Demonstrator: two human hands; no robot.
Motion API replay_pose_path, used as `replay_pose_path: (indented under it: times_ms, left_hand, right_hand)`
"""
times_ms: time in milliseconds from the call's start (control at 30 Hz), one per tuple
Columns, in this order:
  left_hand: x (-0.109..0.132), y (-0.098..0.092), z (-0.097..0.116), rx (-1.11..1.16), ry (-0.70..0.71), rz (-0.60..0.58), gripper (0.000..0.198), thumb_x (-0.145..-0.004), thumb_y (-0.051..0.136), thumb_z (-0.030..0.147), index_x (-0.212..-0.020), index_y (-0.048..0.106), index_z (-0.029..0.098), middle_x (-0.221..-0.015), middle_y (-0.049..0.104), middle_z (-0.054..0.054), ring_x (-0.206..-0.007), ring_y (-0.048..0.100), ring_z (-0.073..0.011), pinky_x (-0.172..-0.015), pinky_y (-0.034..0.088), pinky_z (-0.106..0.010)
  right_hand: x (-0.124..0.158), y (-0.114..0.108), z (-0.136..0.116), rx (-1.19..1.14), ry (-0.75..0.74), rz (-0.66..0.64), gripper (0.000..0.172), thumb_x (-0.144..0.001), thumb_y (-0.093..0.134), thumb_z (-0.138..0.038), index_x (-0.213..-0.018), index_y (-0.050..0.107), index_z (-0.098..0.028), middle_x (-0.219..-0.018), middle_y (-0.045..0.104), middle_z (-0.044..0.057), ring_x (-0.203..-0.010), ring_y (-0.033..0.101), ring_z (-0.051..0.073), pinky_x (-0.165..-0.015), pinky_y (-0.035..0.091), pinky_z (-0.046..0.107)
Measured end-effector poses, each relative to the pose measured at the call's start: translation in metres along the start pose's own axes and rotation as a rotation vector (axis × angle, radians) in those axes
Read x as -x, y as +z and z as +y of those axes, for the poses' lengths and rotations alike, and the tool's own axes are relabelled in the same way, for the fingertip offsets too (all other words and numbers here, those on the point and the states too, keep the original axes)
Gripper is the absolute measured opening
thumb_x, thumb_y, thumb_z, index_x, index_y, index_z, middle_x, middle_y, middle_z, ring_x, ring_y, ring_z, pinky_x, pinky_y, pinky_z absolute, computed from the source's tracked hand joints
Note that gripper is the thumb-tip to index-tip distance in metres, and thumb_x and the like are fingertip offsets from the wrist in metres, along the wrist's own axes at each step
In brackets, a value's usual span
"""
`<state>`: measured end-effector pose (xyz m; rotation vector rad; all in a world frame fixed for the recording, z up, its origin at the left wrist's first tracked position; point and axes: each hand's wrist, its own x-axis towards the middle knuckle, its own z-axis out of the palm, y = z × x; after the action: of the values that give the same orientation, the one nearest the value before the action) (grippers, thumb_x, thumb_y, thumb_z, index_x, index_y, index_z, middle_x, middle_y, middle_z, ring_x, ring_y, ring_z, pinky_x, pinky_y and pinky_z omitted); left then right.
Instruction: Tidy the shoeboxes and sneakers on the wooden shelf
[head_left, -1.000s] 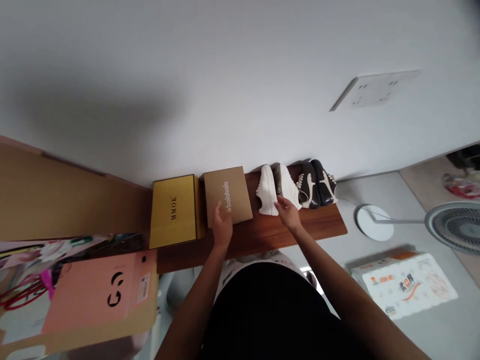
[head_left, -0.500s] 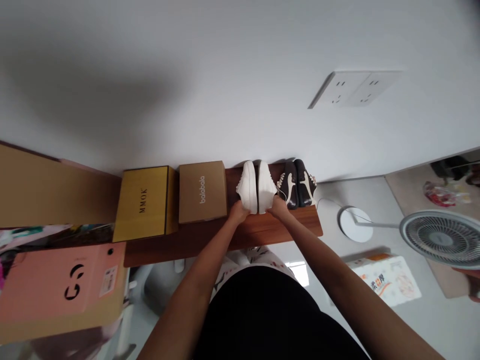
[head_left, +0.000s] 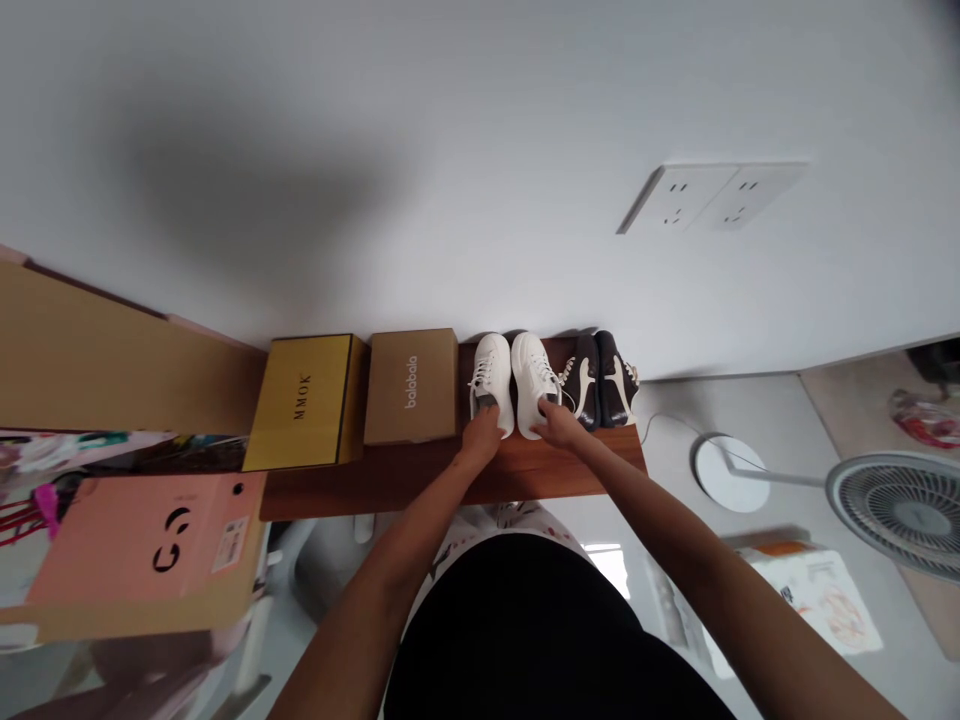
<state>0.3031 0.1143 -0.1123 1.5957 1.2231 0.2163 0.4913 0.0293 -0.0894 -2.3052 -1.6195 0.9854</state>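
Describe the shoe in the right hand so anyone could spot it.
Against the pale wall runs a reddish-brown shelf. Immediately left of its dark shoes, the right hand grips the white laced shoe. Its colour separates it from the dark shoes; its white mate is in the left hand.

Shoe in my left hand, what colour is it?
The shoe is white, laces included, shown in the head view.

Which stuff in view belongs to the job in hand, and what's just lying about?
In hand:
- left white lace-up sneaker, left hand at its heel
- right white lace-up sneaker, right hand at its heel
- wooden shelf under them

Apparently just lying about:
- brown-and-cream sneakers
- balabala box
- yellow MMOK box
- pink box
- fan
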Motion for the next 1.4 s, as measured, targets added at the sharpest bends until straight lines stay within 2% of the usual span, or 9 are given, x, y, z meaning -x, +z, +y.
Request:
replay_pose_path:
  times_ms: [200, 500, 567, 767, 1000, 1100, 1200, 1300, 1400]
  left_hand:
    - [0.003, 0.010, 0.007, 0.103, -0.054, 0.075, 0.014, -0.079, 0.072, 0.019, -0.083, 0.059, 0.020, -0.113, 0.062, -0.018, -0.136, 0.043, -0.0401, -0.115, 0.030, -0.046]
    - [-0.001, 0.016, 0.013, 0.118, -0.082, 0.094, 0.006, -0.086, 0.064, 0.020, -0.082, 0.061, 0.017, -0.111, 0.060, -0.022, -0.138, 0.042, -0.0408, -0.112, 0.036, -0.046]
    - [-0.001, 0.016, 0.019, -0.027, -0.101, 0.056, 0.010, -0.091, 0.057, 0.020, -0.093, 0.064, 0.015, -0.114, 0.061, -0.021, -0.136, 0.046, -0.0387, -0.113, 0.035, -0.046]
    - [-0.002, 0.015, 0.040, -0.807, -0.100, -0.153, 0.039, -0.099, 0.030, 0.014, -0.126, 0.058, 0.015, -0.122, 0.064, -0.017, -0.119, 0.062, -0.0289, -0.103, 0.045, -0.039]
    - [-0.002, 0.020, 0.045, -0.863, -0.068, -0.118, 0.038, -0.098, 0.031, 0.011, -0.124, 0.059, 0.013, -0.116, 0.067, -0.018, -0.112, 0.066, -0.0291, -0.095, 0.049, -0.038]
    - [-0.001, 0.018, 0.046, -0.850, -0.054, -0.090, 0.031, -0.098, 0.040, 0.014, -0.123, 0.059, 0.012, -0.116, 0.066, -0.019, -0.112, 0.065, -0.0300, -0.095, 0.048, -0.037]
    - [0.006, 0.020, 0.049, -0.764, 0.042, 0.011, 0.029, -0.093, 0.054, 0.017, -0.121, 0.058, 0.012, -0.119, 0.064, -0.020, -0.115, 0.062, -0.0319, -0.098, 0.046, -0.040]
    - [0.013, 0.042, 0.054, -0.529, 0.214, 0.019, 0.035, -0.089, 0.061, 0.017, -0.123, 0.057, 0.016, -0.121, 0.063, -0.015, -0.119, 0.059, -0.0281, -0.103, 0.044, -0.041]
    - [0.015, 0.087, 0.063, -0.284, 0.266, -0.116, 0.043, -0.088, 0.064, 0.019, -0.129, 0.054, 0.018, -0.124, 0.063, -0.013, -0.117, 0.060, -0.0232, -0.103, 0.045, -0.039]
  right_hand:
    - [0.001, 0.006, -0.030, 0.216, 0.004, -0.089, 0.028, -0.091, 0.059, -0.031, -0.114, 0.053, -0.017, -0.109, 0.070, 0.017, -0.100, 0.067, 0.029, -0.078, 0.044, 0.032]
    - [-0.010, 0.007, -0.041, 0.222, 0.072, -0.153, 0.029, -0.094, 0.052, -0.022, -0.122, 0.052, -0.015, -0.114, 0.069, 0.021, -0.106, 0.068, 0.031, -0.087, 0.048, 0.038]
    - [-0.014, 0.005, -0.043, 0.233, 0.079, -0.174, 0.029, -0.094, 0.051, -0.022, -0.122, 0.053, -0.015, -0.116, 0.068, 0.022, -0.107, 0.068, 0.031, -0.088, 0.049, 0.038]
    - [-0.022, 0.001, -0.043, 0.266, 0.085, -0.217, 0.029, -0.095, 0.047, -0.020, -0.123, 0.053, -0.016, -0.120, 0.067, 0.020, -0.110, 0.067, 0.030, -0.089, 0.050, 0.039]
    - [-0.025, 0.008, -0.045, 0.265, 0.084, -0.192, 0.028, -0.095, 0.047, -0.016, -0.122, 0.053, -0.016, -0.117, 0.067, 0.018, -0.107, 0.066, 0.027, -0.090, 0.049, 0.037]
    - [-0.017, 0.011, -0.043, 0.232, 0.032, -0.081, 0.029, -0.093, 0.057, -0.023, -0.120, 0.055, -0.014, -0.121, 0.064, 0.020, -0.112, 0.062, 0.029, -0.093, 0.048, 0.038]
    - [0.005, 0.012, -0.020, 0.095, -0.051, 0.160, 0.034, -0.091, 0.061, -0.032, -0.119, 0.058, -0.014, -0.122, 0.063, 0.019, -0.116, 0.058, 0.030, -0.099, 0.045, 0.040]
    - [0.034, 0.007, 0.032, -0.092, -0.015, 0.489, 0.032, -0.094, 0.054, -0.035, -0.119, 0.059, -0.016, -0.119, 0.064, 0.017, -0.115, 0.057, 0.029, -0.101, 0.044, 0.042]
    - [0.053, -0.006, 0.098, -0.130, 0.259, 0.744, 0.043, -0.089, 0.058, -0.039, -0.123, 0.057, -0.014, -0.121, 0.063, 0.019, -0.118, 0.055, 0.033, -0.101, 0.043, 0.049]
